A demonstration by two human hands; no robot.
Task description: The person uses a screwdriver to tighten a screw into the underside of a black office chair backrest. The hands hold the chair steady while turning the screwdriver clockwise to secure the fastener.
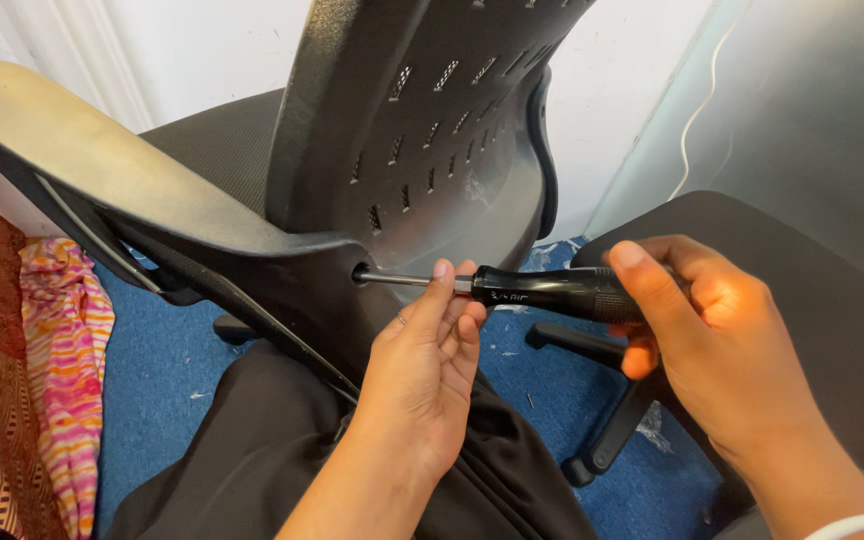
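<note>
Right hand (pixel 712 340) grips screwdriver (pixel 542 287) in armrest bracket hole (pixel 362 274), left hand (pixel 432 350) fingers pinch the shaft; driving the screw, needs steady turning.

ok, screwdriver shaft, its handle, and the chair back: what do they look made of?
Shaft: looks like bare metal, grey with a bright sheen. Handle in the right hand: probably hard plastic, glossy black with highlights. Chair back: likely moulded plastic, matte black, slotted, scuffed pale in places.
</note>
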